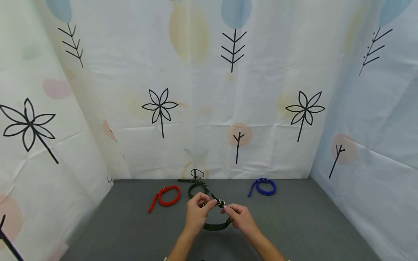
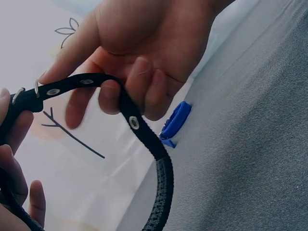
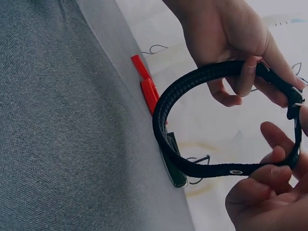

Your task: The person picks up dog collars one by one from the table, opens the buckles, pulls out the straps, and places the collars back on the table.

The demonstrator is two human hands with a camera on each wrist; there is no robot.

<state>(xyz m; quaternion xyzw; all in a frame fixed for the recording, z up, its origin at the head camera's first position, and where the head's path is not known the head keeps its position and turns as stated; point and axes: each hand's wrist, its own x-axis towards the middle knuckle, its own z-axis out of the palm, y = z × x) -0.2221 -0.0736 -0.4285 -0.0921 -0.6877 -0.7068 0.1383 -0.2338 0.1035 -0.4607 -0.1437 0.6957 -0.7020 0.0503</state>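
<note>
The black collar (image 1: pixel 217 227) is at the near middle of the scene, held above the table (image 1: pixel 130 232): the left hand (image 1: pixel 196 214) pinches it close beside the buckle (image 3: pixel 297 95), and the right hand (image 1: pixel 241 218) pinches the strap with thumb and bent fingers. If either grip becomes loose, the buckle could turn or the strap slip, because this band looks bendy; its curve could also put a hole (image 2: pixel 134 122) out of line. A forward swing could push the green collar (image 1: pixel 189 191), just beyond.
</note>
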